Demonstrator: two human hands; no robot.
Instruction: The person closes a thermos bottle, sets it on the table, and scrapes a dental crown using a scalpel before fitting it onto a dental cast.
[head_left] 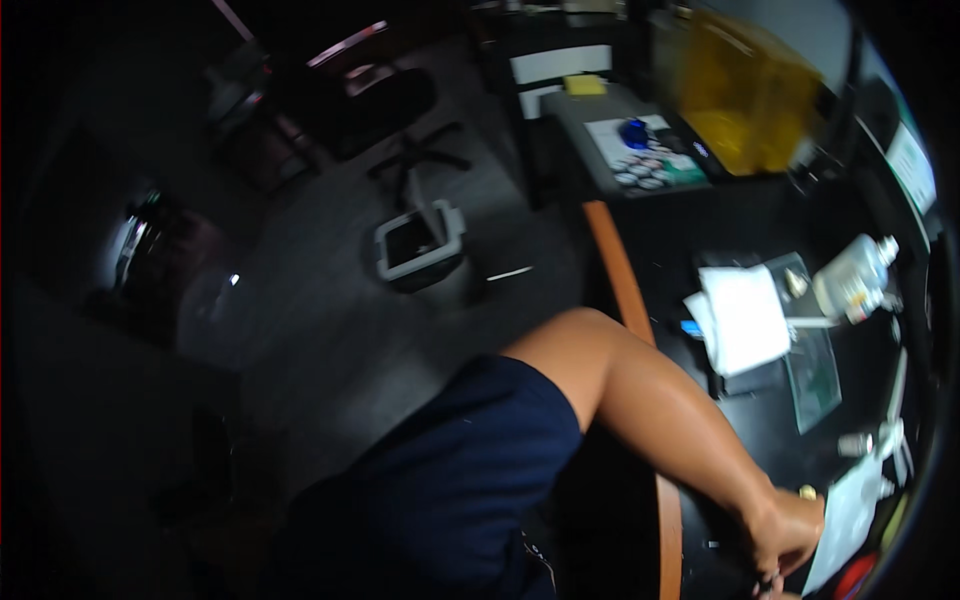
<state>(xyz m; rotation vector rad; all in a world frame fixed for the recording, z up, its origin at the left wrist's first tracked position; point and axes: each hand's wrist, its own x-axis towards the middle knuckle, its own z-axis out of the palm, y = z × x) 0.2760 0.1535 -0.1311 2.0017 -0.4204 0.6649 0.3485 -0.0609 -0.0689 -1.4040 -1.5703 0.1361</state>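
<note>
Left hand [793, 530]: lower right, bent downward; I can't tell how open it is or what it holds.
Sheet [845, 525]: lower right, beside the hand.
Bottle [852, 280]: right of frame.

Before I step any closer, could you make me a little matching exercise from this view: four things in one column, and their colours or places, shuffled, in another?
Column one:
1. Left hand
2. Bin with a pale rim
3. Sleeve
4. Desk edge

Column two:
A. Dark blue
B. Orange-brown
C. At the picture's lower right
D. On the floor

Right pairs: 1-C, 2-D, 3-A, 4-B.
</note>
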